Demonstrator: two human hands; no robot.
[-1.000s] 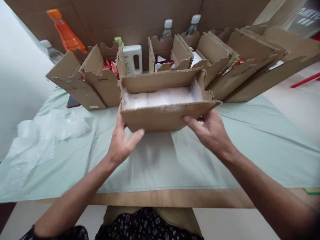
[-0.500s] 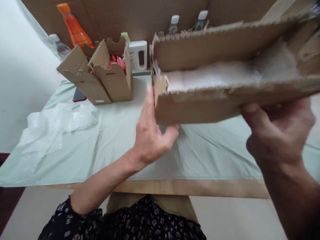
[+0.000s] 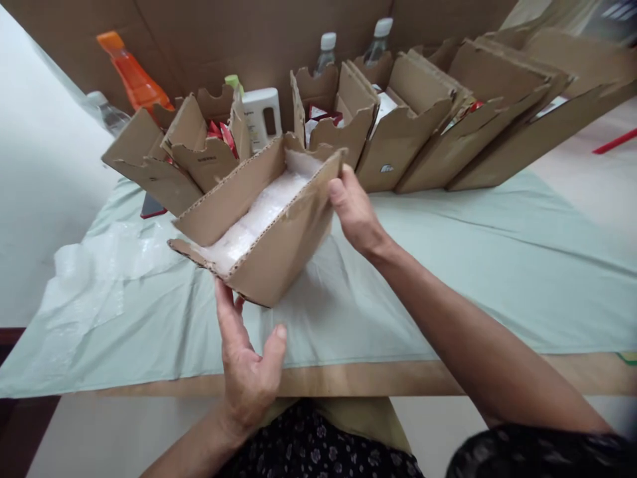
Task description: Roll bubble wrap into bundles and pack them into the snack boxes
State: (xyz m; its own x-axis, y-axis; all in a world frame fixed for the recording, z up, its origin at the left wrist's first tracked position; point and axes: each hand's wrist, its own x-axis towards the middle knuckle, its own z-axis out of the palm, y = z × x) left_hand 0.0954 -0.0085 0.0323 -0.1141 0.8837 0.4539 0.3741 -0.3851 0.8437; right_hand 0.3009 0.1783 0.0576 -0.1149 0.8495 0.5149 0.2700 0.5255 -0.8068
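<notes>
A long open cardboard box (image 3: 286, 255) with a bubble-wrap lining (image 3: 266, 206) is tilted above the cloth, running from lower left to upper right. My right hand (image 3: 355, 209) grips its far right corner, thumb on the outer wall and the other fingers partly hidden. At the near left end is my left hand (image 3: 246, 358), its fingers stretched up against the box's end and its thumb spread away. The left fingertips are partly hidden by the box.
Behind stands a row of cardboard bins (image 3: 418, 146) with packets inside. Farther back are an orange bottle (image 3: 134, 76), a white jug (image 3: 262, 116) and clear bottles (image 3: 326, 53). Loose bubble wrap (image 3: 94, 272) and a phone (image 3: 152, 206) lie at left on the green cloth (image 3: 448, 265).
The box has moved left and down and turned diagonal, uncovering the bins behind it. My right hand has come left with it. My left hand has moved down and left.
</notes>
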